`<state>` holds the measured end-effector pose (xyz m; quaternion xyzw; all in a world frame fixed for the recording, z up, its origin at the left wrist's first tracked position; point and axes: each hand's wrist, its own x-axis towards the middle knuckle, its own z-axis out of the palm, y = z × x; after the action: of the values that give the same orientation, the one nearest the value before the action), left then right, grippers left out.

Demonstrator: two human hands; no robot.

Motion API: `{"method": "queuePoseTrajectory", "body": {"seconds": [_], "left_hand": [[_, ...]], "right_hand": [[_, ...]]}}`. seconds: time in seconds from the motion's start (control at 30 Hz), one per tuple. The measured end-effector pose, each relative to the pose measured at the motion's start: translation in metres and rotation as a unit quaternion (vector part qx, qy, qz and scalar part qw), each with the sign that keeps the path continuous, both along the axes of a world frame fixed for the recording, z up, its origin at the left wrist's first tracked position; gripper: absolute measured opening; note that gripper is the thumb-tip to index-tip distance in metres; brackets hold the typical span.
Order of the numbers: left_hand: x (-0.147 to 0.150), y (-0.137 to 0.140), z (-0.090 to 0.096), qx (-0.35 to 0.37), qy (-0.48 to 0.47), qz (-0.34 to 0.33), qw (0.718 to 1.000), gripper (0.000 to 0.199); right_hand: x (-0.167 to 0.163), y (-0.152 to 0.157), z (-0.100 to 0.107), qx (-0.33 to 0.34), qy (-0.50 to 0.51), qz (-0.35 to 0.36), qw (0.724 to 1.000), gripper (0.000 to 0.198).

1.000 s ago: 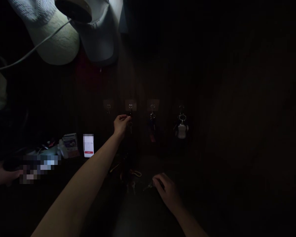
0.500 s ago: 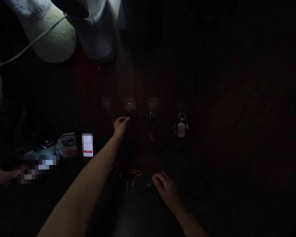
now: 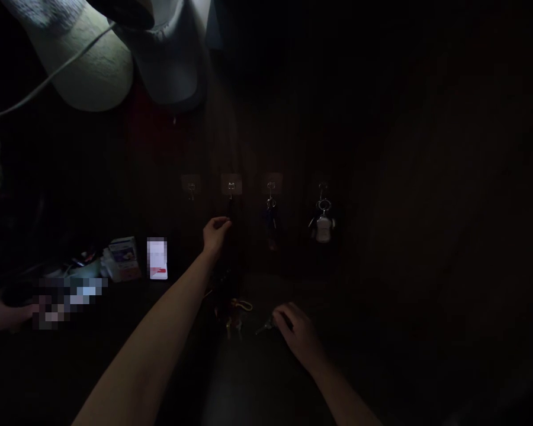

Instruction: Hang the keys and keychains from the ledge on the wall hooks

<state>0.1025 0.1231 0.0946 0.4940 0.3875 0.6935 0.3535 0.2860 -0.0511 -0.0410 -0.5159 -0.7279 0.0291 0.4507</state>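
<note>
The second hook of a row of four, at centre frame on a dark wall, carries a dark key bunch hanging just below it; too dim to tell the keys apart. The left hand is raised just under and left of that bunch, fingers curled loosely, thumb and forefinger near together; can't tell whether they touch the bunch or pinch anything. To the left, the first hook looks bare. To the right, the third hook holds a bluish key set, and the fourth hook holds a ring w/ a pale fob. Lower centre, the right hand rests on a dark counter, fingers bent over a small key, apparently gripping its end. Just left of it lies a loose key cluster w/ a yellowish loop. At left-centre stand a small box and a white card. At far left edge, another person's hand shows. Upper left, two pale caps hang, w/ a white cord across them.
</note>
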Motion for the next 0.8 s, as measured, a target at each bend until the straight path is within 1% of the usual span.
{"method": "queuePoseTrajectory", "body": {"seconds": [0.2,0.37,0.63,0.8], "left_hand": [[-0.005,-0.008,-0.013,-0.037,0.007,-0.033,0.999,0.025],[-0.016,-0.019,-0.033,-0.074,0.014,-0.05,0.996,0.03],[-0.044,-0.047,-0.071,-0.113,0.042,-0.041,0.992,0.044],[-0.059,-0.064,-0.085,-0.127,0.05,-0.035,0.99,0.044]], "right_hand": [[0.0,0.0,-0.001,0.0,-0.001,-0.004,1.0,0.021],[0.0,0.001,-0.001,-0.005,-0.004,-0.008,1.0,0.019],[0.0,0.0,-0.001,-0.011,-0.016,-0.005,1.0,0.022],[0.001,0.002,-0.004,-0.012,-0.027,-0.001,1.0,0.022]]}}
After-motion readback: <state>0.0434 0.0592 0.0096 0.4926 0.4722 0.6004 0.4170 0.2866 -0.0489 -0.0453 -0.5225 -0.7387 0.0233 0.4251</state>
